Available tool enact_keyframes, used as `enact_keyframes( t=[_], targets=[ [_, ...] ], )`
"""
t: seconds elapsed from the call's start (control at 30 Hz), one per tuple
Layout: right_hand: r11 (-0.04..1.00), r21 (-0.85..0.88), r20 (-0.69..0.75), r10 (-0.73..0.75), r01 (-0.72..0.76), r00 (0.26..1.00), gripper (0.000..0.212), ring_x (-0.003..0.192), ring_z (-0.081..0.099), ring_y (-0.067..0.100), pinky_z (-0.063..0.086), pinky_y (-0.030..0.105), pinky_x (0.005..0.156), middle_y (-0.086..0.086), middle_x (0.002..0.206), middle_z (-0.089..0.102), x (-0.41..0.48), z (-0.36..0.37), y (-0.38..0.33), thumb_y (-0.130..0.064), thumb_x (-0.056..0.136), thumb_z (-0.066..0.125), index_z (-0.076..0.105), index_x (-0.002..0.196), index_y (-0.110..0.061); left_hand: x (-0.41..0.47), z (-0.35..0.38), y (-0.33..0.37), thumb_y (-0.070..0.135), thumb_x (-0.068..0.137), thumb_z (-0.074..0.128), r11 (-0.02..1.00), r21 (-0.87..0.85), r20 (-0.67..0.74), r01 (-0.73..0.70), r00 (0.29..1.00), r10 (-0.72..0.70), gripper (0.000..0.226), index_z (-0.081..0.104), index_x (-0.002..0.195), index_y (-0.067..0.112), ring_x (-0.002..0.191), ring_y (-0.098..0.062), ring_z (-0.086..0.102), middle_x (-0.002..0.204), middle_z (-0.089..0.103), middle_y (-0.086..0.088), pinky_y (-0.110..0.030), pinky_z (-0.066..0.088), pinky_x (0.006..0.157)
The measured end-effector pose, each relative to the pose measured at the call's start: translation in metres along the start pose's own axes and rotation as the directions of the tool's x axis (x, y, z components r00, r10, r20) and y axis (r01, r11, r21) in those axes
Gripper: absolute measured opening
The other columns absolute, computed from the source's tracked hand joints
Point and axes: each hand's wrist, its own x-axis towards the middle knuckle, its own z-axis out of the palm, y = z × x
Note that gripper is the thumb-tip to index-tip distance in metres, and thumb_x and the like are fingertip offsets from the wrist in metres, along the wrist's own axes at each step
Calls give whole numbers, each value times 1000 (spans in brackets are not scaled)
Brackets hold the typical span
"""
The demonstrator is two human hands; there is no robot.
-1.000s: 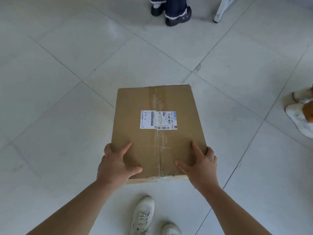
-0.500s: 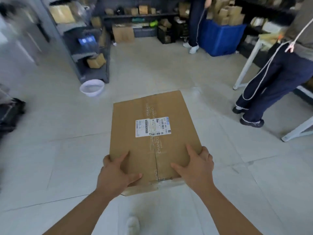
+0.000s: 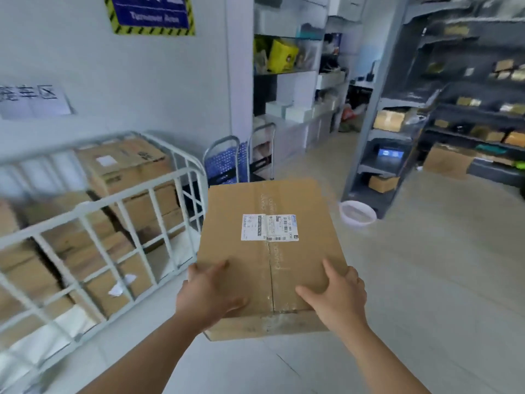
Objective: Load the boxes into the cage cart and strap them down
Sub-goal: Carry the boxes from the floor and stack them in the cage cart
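head view, box flat, long axis forward

Pale tiled floor, white wall at upper left with blue hazard-bordered sign, grey shelving at right, white basin at its foot

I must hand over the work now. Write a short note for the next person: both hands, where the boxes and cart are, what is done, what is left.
Left hand and right hand: both grip the near edge of one cardboard box, carried in the air, label up.
Cage cart: to the left, already holding several stacked boxes.
Done: part of the load is in the cart.
Left: place the carried box in the cart, then strap the load. No strap is visible in this view.
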Motion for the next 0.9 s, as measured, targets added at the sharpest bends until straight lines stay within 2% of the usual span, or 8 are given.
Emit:
enact_keyframes(
  t=[0.1, 0.2, 0.33, 0.4, 0.53, 0.63, 0.77, 0.9],
  targets=[
    [992, 32, 49, -121, 119, 991, 92, 128, 29, 33, 26, 40, 109, 13, 143, 25, 27, 39, -92, -68, 69, 62, 25, 147, -36, 29, -65, -56, 68, 56, 73, 996, -4, -102, 86, 991, -86, 93, 33, 138, 51, 108, -23, 55, 139, 24, -3, -33, 48, 92],
    [972, 38, 92, -233, 230, 968, 92, 124, 32, 32, 29, 39, 105, 11, 138, 30, 47, 75, -182, -67, 68, 63, 27, 146, -35, 51, -127, -107, 66, 56, 73, 984, -22, -189, 178, 966, -179, 90, 35, 136, 51, 96, -20, 56, 136, 25, -1, -29, 50, 83],
    [929, 64, 136, -371, 365, 919, 93, 121, 35, 31, 31, 39, 104, 10, 134, 33, 72, 115, -289, -68, 67, 63, 29, 146, -33, 81, -195, -165, 61, 55, 78, 960, -98, -287, 262, 916, -279, 90, 39, 135, 50, 108, -25, 54, 138, 24, -3, -36, 47, 95],
    [905, 71, 161, -426, 420, 890, 93, 123, 34, 32, 30, 40, 105, 11, 136, 33, 87, 134, -336, -69, 67, 63, 29, 146, -33, 99, -222, -190, 62, 55, 78, 945, -109, -327, 308, 887, -327, 89, 38, 134, 51, 109, -25, 54, 140, 22, -3, -34, 47, 94],
    [850, 110, 195, -527, 515, 827, 93, 131, 29, 33, 26, 42, 109, 13, 142, 29, 124, 171, -424, -67, 68, 65, 28, 147, -34, 146, -267, -233, 67, 54, 75, 912, -107, -405, 395, 821, -403, 90, 37, 135, 53, 103, -25, 56, 136, 29, -4, -31, 47, 84],
    [806, 135, 227, -591, 576, 774, 94, 131, 30, 34, 29, 44, 107, 15, 143, 30, 159, 196, -483, -68, 69, 65, 27, 147, -33, 188, -299, -259, 67, 54, 76, 888, -127, -447, 442, 774, -449, 93, 37, 136, 50, 104, -25, 56, 138, 29, -4, -29, 48, 78],
    [755, 177, 265, -655, 632, 708, 95, 134, 27, 37, 30, 50, 109, 16, 145, 28, 213, 230, -559, -69, 69, 64, 24, 148, -33, 249, -340, -284, 67, 52, 76, 862, -179, -502, 474, 710, -495, 96, 37, 138, 48, 108, -27, 53, 137, 28, -5, -37, 50, 91],
    [711, 221, 307, -700, 667, 645, 95, 137, 22, 37, 28, 53, 110, 16, 148, 24, 260, 262, -630, -67, 69, 65, 25, 148, -33, 303, -375, -304, 67, 54, 75, 819, -196, -532, 540, 643, -551, 95, 37, 138, 47, 104, -25, 55, 136, 29, -5, -34, 50, 86]
  ],
)
